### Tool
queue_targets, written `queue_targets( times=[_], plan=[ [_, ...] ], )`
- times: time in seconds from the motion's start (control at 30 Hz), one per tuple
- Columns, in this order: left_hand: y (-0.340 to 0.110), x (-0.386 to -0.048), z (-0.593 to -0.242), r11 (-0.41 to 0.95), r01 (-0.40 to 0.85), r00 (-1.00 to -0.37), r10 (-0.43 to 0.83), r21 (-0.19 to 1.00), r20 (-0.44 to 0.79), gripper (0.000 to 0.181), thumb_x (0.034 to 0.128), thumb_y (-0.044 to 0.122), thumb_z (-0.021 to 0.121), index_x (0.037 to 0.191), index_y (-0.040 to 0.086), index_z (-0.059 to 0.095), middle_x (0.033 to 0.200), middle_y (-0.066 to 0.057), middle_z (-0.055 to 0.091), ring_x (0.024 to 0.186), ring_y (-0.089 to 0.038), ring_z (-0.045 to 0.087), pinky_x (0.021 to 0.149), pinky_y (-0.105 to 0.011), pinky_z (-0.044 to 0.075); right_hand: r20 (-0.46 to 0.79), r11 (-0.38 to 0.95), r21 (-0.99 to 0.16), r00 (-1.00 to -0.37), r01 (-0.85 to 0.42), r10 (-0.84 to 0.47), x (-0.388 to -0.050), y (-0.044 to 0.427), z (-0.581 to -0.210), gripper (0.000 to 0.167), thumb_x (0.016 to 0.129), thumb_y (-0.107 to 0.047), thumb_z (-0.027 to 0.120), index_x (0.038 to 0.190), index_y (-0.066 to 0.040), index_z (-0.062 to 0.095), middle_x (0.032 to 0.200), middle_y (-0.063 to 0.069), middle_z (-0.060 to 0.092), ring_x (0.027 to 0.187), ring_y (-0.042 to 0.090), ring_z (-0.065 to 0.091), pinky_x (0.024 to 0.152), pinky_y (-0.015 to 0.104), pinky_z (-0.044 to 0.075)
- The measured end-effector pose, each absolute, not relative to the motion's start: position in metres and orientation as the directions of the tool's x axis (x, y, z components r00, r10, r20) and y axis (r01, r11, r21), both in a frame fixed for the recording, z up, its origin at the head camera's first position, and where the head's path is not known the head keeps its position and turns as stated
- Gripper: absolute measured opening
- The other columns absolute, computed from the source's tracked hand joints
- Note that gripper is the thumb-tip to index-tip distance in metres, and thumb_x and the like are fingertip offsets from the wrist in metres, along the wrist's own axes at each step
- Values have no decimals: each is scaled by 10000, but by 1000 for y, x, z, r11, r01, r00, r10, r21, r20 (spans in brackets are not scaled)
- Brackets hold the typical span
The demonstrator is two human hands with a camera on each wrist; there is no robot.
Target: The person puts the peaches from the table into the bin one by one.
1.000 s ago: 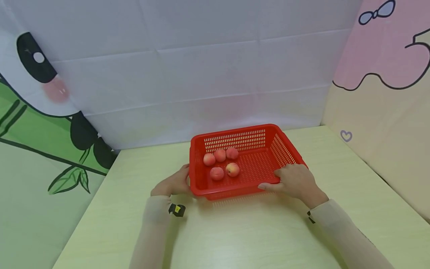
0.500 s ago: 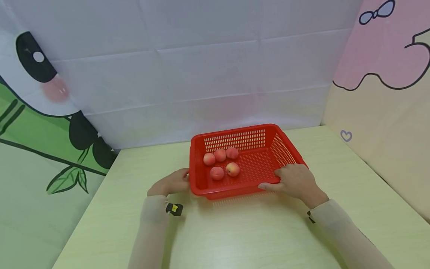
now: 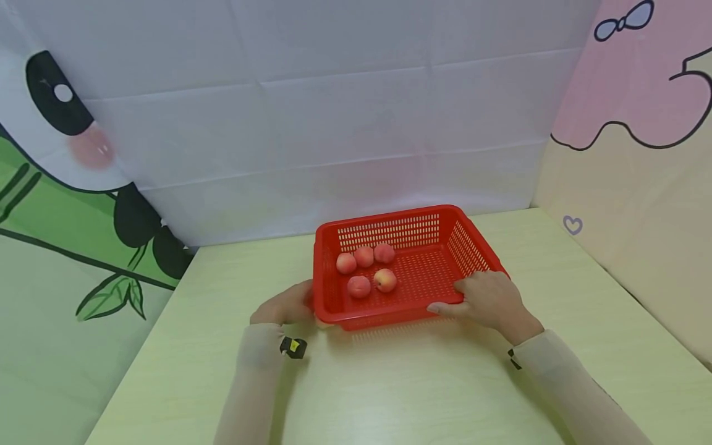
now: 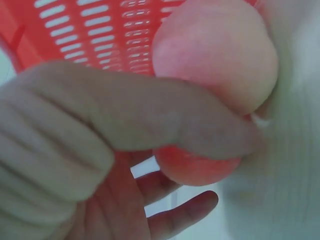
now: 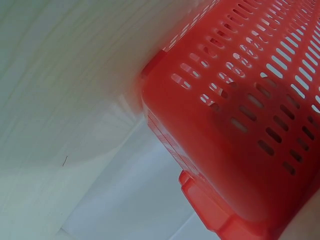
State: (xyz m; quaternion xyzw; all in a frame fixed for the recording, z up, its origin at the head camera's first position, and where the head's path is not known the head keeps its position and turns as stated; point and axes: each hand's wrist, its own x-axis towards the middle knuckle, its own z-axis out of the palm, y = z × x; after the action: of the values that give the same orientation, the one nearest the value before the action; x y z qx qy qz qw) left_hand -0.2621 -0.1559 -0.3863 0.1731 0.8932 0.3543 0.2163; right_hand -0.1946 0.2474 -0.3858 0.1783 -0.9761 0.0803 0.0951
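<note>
- Basket (image 3: pixel 428 275), red, slotted plastic: situated at the far middle of the bench (image 3: pixel 389 383), before the pale wall cloth (image 3: pixel 345 111); whether it lay level could not be told.
- Peaches (image 3: pixel 359 287), five: inside the basket, toward its left end, three behind and two in front; contents shown plainly by the head view alone.
- Pale peach (image 4: pixel 215 50): outside the basket, close by its slotted wall and near the bench; prominent in the left wrist view, largely hidden from the head.
- Redder peach (image 4: pixel 200 167): below the pale one in that same view, partly covered by the thumb.
- Left hand (image 3: pixel 283 307): at the basket's left side; its grip was part open, thumb across the redder peach, other fingers extended behind; whether it held firmly could not be told.
- Right hand (image 3: pixel 484 300): grip closed over the near right corner's rim, thumb outside, fingers inside.
- Side lug (image 5: pixel 205 205): recorded by the right wrist view, projecting beneath the basket's rim.
</note>
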Motion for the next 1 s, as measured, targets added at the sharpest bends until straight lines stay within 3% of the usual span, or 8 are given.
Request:
queue_targets(
  times=[0.27,0.4,0.6,0.8,1.0],
  plan=[
    [-152,-265,-390,757,194,-877,419,624,-236,238,894,-14,773,1047,164,732,906,6,684,911,-210,602,867,-396,539,214,922,-131,-919,-363,-331,-196,247,-386,650,877,-726,707,592,-213,427,527,-90,309,517,77,327,527,294,283],
    [-155,-267,-389,807,191,-896,375,559,-236,203,875,-51,745,937,139,712,819,-19,641,830,-217,582,775,-365,509,220,922,-129,-917,-366,-333,-196,247,-388,654,876,-729,704,592,-214,419,525,-92,300,514,76,318,522,293,275],
    [-161,-269,-385,823,213,-916,356,527,-184,157,907,25,704,1041,106,706,909,-29,647,904,-229,584,810,-398,521,222,922,-133,-918,-363,-329,-197,248,-388,656,878,-729,699,590,-214,412,531,-97,278,518,73,298,518,292,256],
    [-165,-271,-382,843,175,-952,276,509,-130,104,880,146,748,932,86,682,804,-45,623,819,-228,578,692,-356,486,210,923,-141,-922,-358,-325,-196,248,-387,660,880,-729,699,590,-212,407,533,-99,273,520,72,292,521,293,253],
    [-166,-272,-379,861,137,-986,166,490,-17,268,977,285,693,792,91,714,648,2,545,700,-204,529,592,-314,403,212,923,-138,-921,-359,-327,-196,248,-388,648,881,-726,699,595,-215,422,526,-97,291,514,74,309,520,291,267]
  ],
)
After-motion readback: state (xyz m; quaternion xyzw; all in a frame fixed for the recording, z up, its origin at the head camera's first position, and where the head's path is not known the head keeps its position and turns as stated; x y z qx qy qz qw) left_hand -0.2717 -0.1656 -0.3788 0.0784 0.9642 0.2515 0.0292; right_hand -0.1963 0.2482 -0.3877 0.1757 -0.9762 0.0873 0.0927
